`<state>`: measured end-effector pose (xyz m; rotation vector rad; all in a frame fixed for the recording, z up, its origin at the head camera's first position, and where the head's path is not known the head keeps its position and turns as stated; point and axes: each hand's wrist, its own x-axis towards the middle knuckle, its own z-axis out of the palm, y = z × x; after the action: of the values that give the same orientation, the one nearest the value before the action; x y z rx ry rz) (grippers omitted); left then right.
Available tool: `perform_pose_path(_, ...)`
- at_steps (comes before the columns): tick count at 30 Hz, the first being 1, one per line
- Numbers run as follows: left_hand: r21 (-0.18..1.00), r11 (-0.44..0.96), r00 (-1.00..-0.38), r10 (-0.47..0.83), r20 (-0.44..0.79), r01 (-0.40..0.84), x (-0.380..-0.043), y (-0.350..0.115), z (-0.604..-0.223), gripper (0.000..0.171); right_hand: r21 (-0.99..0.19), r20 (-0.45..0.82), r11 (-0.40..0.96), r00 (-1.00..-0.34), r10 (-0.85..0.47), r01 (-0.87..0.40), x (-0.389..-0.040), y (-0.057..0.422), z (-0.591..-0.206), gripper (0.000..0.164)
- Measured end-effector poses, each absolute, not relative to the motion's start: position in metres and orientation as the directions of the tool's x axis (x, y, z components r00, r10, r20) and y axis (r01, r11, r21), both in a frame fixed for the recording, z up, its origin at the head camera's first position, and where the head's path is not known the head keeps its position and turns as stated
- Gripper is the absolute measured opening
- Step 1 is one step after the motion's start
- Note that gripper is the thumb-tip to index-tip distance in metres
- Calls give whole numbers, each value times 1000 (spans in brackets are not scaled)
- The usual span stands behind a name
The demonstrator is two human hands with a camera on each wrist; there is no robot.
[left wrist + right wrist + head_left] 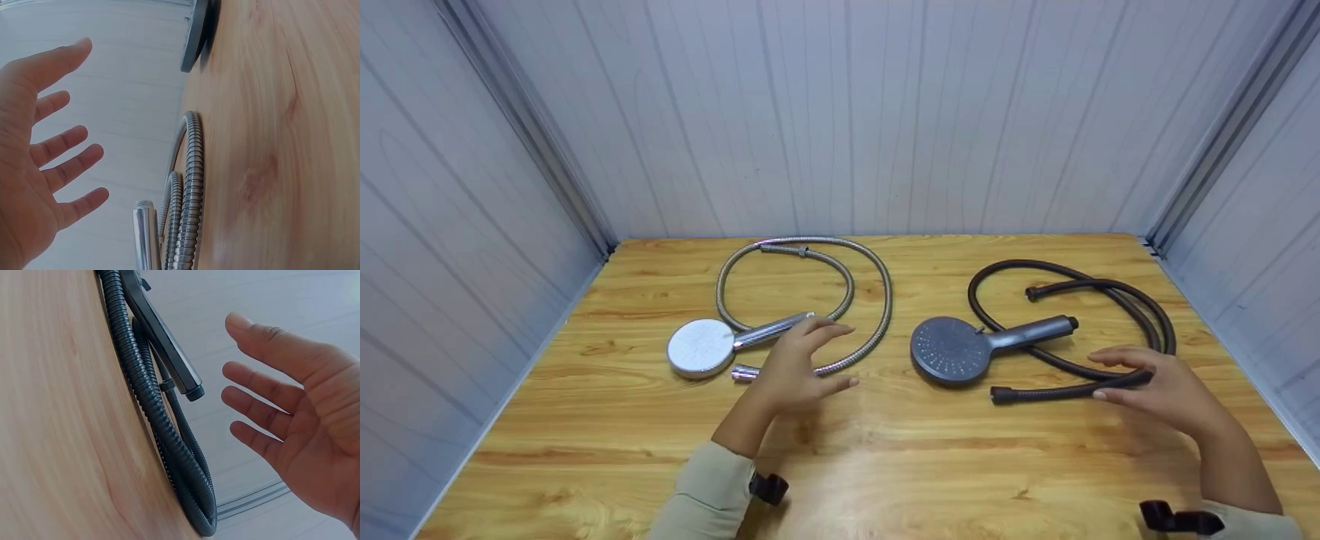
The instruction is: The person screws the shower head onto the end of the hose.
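Note:
On the left of the table lies a chrome handheld shower head (701, 349) with a pale round face. A silver metal shower hose (886, 292) is coiled behind and beside it. My left hand (799, 365) hovers over the hose and the handle's end, fingers spread and holding nothing. On the right rests a dark grey shower head (952, 350), its handle pointing right. A black shower hose (997, 266) loops around behind that handle. My right hand (1166, 390) is above the hose's right side, fingers apart; the right wrist view shows the palm (326, 439) bare.
The wooden table (885, 465) is bounded by a white panel wall (840, 120) at the back and panels on both sides. The silver hose's connector (745, 373) lies near my left wrist; the black hose's connector (1003, 395) points left, below the grey head.

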<state>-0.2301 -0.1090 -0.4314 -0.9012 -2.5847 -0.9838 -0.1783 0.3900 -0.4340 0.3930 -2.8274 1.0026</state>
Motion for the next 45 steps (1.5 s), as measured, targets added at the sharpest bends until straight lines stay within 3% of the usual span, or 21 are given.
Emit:
perform_pose_path(26,521,470,-699,543,466,712,-236,-70,-440,59,-639,164,723,-965,-206,-263,-180,389,-437,45)
perform_pose_path(45,541,416,-665,613,426,730,-237,-47,-448,54,-635,186,713,-955,-233,-297,-183,385,-441,42)
